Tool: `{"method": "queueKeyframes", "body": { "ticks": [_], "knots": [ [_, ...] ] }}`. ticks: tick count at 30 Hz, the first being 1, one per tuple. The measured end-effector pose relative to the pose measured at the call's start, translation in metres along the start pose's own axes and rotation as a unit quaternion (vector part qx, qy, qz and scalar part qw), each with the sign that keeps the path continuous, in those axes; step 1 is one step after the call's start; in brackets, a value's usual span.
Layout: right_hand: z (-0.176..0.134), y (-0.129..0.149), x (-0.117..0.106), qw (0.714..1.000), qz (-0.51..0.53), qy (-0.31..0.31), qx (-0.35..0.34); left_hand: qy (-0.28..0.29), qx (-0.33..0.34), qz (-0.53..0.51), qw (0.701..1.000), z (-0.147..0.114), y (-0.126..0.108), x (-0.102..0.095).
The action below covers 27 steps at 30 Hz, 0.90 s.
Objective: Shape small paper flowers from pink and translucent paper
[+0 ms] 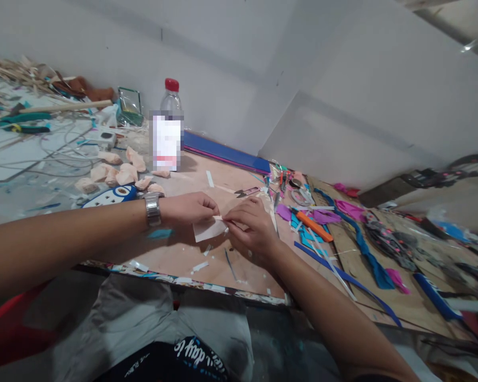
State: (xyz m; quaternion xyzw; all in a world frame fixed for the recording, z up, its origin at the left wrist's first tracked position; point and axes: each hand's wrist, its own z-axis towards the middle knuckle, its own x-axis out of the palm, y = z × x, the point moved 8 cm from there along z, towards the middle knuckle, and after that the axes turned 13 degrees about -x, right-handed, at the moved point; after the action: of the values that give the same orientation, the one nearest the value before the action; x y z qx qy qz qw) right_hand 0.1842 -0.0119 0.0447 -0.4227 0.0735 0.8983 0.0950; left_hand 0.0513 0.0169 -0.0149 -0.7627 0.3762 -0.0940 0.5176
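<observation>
A small white piece of paper (207,230) is held just above the pinkish work board (163,260). My left hand (191,206), with a metal watch (153,209) on the wrist, pinches its upper edge. On the paper's right side, my right hand (252,225) closes thumb and fingertips on it. Both sets of fingertips meet near the paper's top right corner. Small scissors or snips (247,192) lie just beyond the right hand. White paper scraps (200,267) are scattered on the board in front of me.
Behind the left hand stands a bottle with a red cap (171,85), near peach-coloured lumps (127,173). Blue strips (227,153) lie along the wall. An orange cutter (313,225), coloured scraps and a blue ribbon (362,239) crowd the right. Green-handled pliers (27,119) lie far left.
</observation>
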Motion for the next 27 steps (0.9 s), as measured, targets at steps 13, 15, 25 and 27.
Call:
{"method": "queueKeyframes", "body": {
  "ticks": [13,15,25,27],
  "knots": [
    [-0.004,-0.009,0.01,0.997,0.009,0.042,0.063,-0.179,0.13,0.288,0.932,-0.015,-0.026,-0.005],
    [-0.006,-0.009,0.013,0.996,0.015,0.054,0.076,-0.219,0.148,0.344,0.901,-0.019,-0.029,-0.001],
    [-0.008,-0.013,0.017,0.989,0.045,0.073,0.119,-0.236,0.189,0.448,0.841,-0.018,-0.032,0.011],
    [-0.009,-0.013,0.015,0.99,0.045,0.065,0.115,-0.237,0.191,0.446,0.842,-0.017,-0.031,0.01]
  ]
}}
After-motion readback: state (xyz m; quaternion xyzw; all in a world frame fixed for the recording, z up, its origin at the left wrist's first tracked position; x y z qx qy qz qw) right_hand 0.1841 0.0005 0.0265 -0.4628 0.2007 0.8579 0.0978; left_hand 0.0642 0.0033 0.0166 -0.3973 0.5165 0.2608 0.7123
